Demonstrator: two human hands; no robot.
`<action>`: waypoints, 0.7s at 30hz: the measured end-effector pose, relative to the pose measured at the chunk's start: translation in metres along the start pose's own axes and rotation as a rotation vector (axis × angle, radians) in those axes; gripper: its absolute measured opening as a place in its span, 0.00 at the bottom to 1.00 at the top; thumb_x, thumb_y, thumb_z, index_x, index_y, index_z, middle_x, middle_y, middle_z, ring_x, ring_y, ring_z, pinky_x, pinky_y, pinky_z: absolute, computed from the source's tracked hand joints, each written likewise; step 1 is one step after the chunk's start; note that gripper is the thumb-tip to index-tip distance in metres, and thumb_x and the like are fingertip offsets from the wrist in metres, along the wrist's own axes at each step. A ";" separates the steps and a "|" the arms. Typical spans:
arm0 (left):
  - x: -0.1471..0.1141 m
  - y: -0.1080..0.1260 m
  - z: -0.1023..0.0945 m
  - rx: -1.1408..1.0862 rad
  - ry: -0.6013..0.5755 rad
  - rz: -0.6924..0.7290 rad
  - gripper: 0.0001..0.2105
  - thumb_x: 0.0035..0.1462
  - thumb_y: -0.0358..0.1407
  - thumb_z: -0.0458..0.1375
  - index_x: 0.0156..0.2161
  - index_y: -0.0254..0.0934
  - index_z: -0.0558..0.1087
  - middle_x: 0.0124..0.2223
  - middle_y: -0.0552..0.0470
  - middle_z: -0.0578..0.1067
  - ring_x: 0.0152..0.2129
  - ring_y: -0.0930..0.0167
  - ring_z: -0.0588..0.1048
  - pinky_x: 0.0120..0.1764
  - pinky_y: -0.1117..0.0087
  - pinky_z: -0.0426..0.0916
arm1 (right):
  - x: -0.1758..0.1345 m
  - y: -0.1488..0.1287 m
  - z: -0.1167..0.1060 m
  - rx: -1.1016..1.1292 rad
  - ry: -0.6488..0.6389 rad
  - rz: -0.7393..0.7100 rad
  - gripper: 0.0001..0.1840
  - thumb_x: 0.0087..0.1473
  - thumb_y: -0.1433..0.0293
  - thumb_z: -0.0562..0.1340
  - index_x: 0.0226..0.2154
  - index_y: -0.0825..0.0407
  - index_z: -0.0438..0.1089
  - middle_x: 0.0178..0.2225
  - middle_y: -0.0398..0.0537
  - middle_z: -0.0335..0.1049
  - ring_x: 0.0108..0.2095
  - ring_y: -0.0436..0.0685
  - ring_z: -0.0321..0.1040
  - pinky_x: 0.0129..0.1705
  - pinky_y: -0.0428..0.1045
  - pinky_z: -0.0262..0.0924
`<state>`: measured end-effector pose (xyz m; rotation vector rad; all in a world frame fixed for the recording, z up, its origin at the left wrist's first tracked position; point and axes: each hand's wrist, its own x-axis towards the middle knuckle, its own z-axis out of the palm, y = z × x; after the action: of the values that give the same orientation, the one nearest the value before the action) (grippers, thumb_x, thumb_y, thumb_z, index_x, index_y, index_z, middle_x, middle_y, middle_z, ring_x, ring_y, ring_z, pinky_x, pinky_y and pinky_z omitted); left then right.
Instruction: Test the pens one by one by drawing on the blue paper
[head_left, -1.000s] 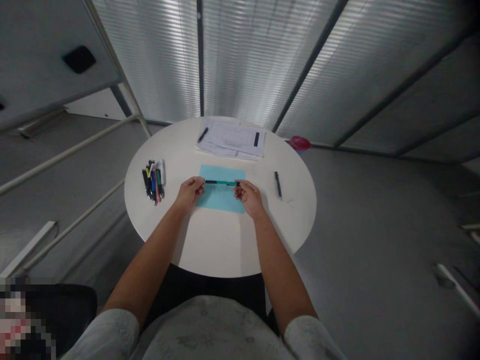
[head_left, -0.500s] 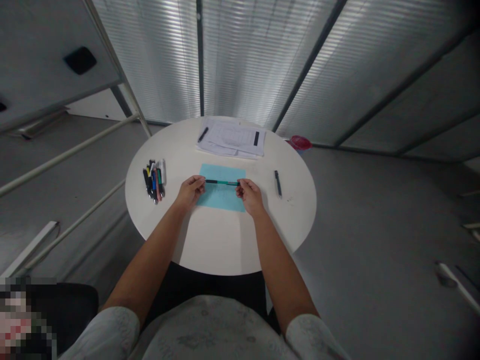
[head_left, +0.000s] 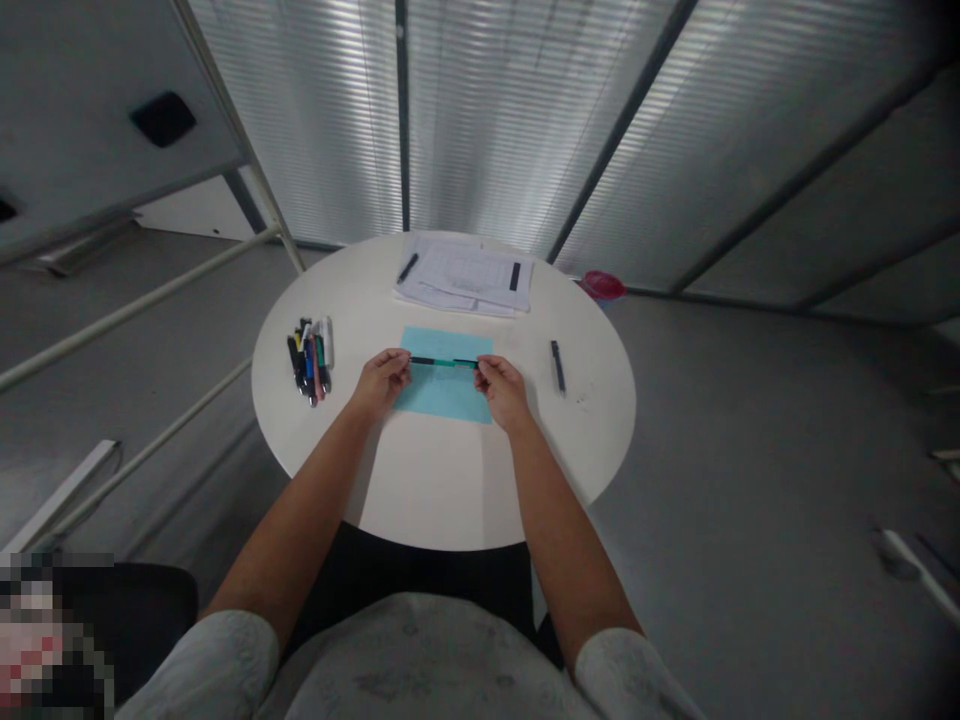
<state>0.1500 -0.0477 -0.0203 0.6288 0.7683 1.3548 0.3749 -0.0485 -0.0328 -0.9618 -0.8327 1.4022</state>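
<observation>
The green-and-black pen (head_left: 442, 363) is pinched end to end between left hand (head_left: 382, 382) and right hand (head_left: 501, 389), its clip (head_left: 465, 361) now rolled from near side to far, suggesting rotation in place, above the blue sheet (head_left: 444, 398), with clustered pens (head_left: 309, 362) leftward.
</observation>
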 end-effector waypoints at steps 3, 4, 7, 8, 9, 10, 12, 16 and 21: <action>0.001 0.000 0.000 -0.012 -0.001 -0.003 0.10 0.42 0.33 0.70 0.29 0.31 0.74 0.22 0.56 0.67 0.18 0.80 0.64 0.23 0.77 0.60 | 0.000 0.000 0.000 0.002 0.002 -0.002 0.15 0.39 0.63 0.70 0.33 0.50 0.72 0.24 0.39 0.70 0.22 0.46 0.63 0.25 0.44 0.55; 0.001 -0.001 0.000 -0.013 0.002 -0.004 0.10 0.43 0.34 0.70 0.29 0.31 0.74 0.22 0.56 0.67 0.18 0.80 0.64 0.23 0.77 0.60 | 0.000 0.000 0.000 0.000 0.001 -0.002 0.15 0.39 0.63 0.71 0.32 0.49 0.72 0.24 0.39 0.70 0.22 0.46 0.62 0.25 0.44 0.55; 0.002 -0.001 -0.001 -0.011 0.009 -0.012 0.10 0.43 0.34 0.70 0.29 0.31 0.74 0.22 0.55 0.67 0.17 0.80 0.64 0.23 0.77 0.60 | 0.000 -0.001 -0.001 -0.006 -0.005 -0.009 0.16 0.39 0.63 0.71 0.33 0.49 0.72 0.25 0.39 0.70 0.23 0.46 0.62 0.25 0.44 0.55; 0.002 -0.001 -0.001 -0.011 0.010 -0.013 0.11 0.43 0.33 0.70 0.29 0.31 0.74 0.22 0.55 0.67 0.17 0.80 0.64 0.23 0.77 0.60 | 0.000 0.000 -0.001 -0.010 -0.007 -0.009 0.16 0.39 0.63 0.71 0.33 0.49 0.72 0.25 0.39 0.70 0.23 0.46 0.62 0.26 0.44 0.55; 0.002 -0.001 -0.001 -0.012 0.010 -0.015 0.11 0.43 0.33 0.70 0.29 0.31 0.74 0.22 0.55 0.67 0.17 0.80 0.64 0.23 0.77 0.60 | 0.001 0.000 -0.002 -0.012 -0.007 -0.010 0.16 0.39 0.63 0.71 0.33 0.49 0.72 0.25 0.39 0.69 0.23 0.46 0.62 0.26 0.44 0.56; 0.002 -0.001 -0.001 -0.014 0.009 -0.015 0.11 0.42 0.33 0.70 0.30 0.31 0.74 0.22 0.55 0.68 0.18 0.80 0.64 0.23 0.77 0.60 | 0.001 0.000 -0.002 -0.013 -0.006 -0.010 0.16 0.39 0.63 0.71 0.33 0.49 0.72 0.25 0.39 0.69 0.23 0.46 0.62 0.26 0.45 0.56; 0.002 -0.001 -0.001 -0.018 0.009 -0.014 0.11 0.42 0.33 0.70 0.30 0.32 0.74 0.23 0.55 0.68 0.18 0.80 0.64 0.23 0.77 0.60 | 0.002 0.002 -0.003 -0.009 -0.005 -0.011 0.15 0.39 0.63 0.71 0.32 0.49 0.72 0.25 0.38 0.68 0.23 0.46 0.62 0.26 0.45 0.56; 0.002 -0.002 -0.002 -0.022 0.008 -0.007 0.11 0.42 0.32 0.70 0.31 0.31 0.74 0.23 0.55 0.69 0.18 0.80 0.65 0.23 0.76 0.60 | 0.003 0.004 -0.005 -0.005 -0.016 -0.022 0.14 0.41 0.62 0.71 0.31 0.49 0.71 0.23 0.38 0.66 0.23 0.46 0.60 0.26 0.45 0.55; 0.006 -0.006 -0.007 -0.013 -0.006 0.009 0.12 0.42 0.33 0.70 0.31 0.31 0.74 0.24 0.54 0.70 0.19 0.79 0.66 0.24 0.75 0.60 | 0.002 0.001 -0.002 0.011 -0.019 -0.023 0.14 0.40 0.62 0.71 0.30 0.49 0.71 0.22 0.38 0.65 0.23 0.47 0.60 0.26 0.45 0.56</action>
<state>0.1481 -0.0431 -0.0300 0.6262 0.7522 1.3650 0.3765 -0.0469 -0.0352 -0.9289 -0.8465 1.3971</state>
